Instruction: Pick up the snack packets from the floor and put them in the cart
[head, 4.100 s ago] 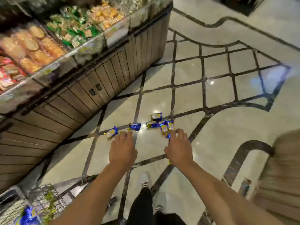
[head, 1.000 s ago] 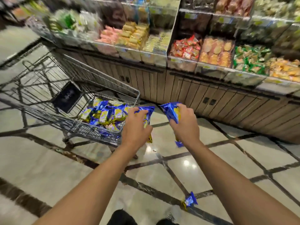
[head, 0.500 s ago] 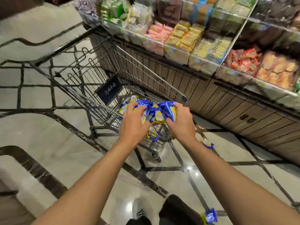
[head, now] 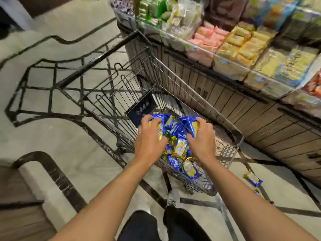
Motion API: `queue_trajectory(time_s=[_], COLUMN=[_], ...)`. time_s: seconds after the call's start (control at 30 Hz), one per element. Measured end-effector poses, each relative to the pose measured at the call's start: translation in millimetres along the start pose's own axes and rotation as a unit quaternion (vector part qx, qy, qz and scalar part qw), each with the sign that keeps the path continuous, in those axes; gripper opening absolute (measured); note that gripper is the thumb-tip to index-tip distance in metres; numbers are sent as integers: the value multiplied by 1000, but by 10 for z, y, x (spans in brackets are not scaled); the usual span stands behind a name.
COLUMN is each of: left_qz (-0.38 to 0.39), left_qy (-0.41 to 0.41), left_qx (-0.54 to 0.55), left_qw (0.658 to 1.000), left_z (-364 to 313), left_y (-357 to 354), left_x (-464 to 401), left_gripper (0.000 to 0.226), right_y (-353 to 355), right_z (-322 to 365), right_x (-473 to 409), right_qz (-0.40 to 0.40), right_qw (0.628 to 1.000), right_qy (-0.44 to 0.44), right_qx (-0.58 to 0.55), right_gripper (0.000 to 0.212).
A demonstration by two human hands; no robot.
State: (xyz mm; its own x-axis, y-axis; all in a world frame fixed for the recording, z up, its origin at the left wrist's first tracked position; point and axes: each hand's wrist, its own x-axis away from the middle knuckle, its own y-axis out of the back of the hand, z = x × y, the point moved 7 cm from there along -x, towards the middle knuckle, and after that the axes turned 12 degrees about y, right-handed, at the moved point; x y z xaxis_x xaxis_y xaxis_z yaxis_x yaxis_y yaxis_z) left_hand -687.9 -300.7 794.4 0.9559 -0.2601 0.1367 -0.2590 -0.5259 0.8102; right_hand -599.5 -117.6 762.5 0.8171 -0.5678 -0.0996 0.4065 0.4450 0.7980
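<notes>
The wire cart [head: 189,94] stands beside the shelf unit, its basket holding a heap of blue-and-gold snack packets [head: 178,148]. Over the basket, my left hand [head: 149,140] grips blue packets at its fingertips. My right hand [head: 201,138] is closed on another blue-and-gold packet [head: 191,126] just above the heap. One loose packet [head: 252,178] lies on the floor to the right of the cart, and part of another [head: 258,192] shows just below it.
A wooden-fronted shelf unit [head: 260,110] with bins of snacks runs along the right, close against the cart. A dark placard [head: 142,108] hangs inside the basket. My feet and dark trousers [head: 166,221] are just behind the cart on the patterned marble floor [head: 52,136].
Both hands carried packets from the floor to the cart and now sit lower, over the heap in the basket. The view has swung toward the cart.
</notes>
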Motion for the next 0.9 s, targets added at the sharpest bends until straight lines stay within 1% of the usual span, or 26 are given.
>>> queue_trajectory(time_s=[0.1, 0.2, 0.37, 0.5, 0.63, 0.83, 0.9], left_qz=[12, 31, 91, 149, 180, 229, 235], left_qy=[8, 1, -24, -58, -99, -99, -98], left_qx=[-6, -23, -34, -52, -69, -113, -128], left_qw=[1000, 999, 995, 986, 976, 962, 959], left_z=[-10, -82, -102, -61, 91, 560, 652], left_y=[-38, -119, -504, -991, -1516, -2457, -2752], left_x=[-343, -690, -1378, -1972, -2455, -2887, -2980], left_gripper=[61, 60, 58, 57, 58, 58, 57], right_y=[-90, -153, -467, -765, -1135, -1849, -2087], right_z=[-18, -144, -411, -693, -1045, -1622, -1813], right_x=[-303, -543, -877, -1080, -1264, -1388, -1423], right_qz=[-3, -5, 2, -13, -10, 42, 67], right_qw=[1000, 999, 996, 990, 983, 974, 970], right_qy=[-10, -42, -86, -138, -177, -214, -219], right_qx=[-7, 0, 20, 40, 51, 64, 79], right_gripper=[63, 64, 64, 66, 67, 70, 71])
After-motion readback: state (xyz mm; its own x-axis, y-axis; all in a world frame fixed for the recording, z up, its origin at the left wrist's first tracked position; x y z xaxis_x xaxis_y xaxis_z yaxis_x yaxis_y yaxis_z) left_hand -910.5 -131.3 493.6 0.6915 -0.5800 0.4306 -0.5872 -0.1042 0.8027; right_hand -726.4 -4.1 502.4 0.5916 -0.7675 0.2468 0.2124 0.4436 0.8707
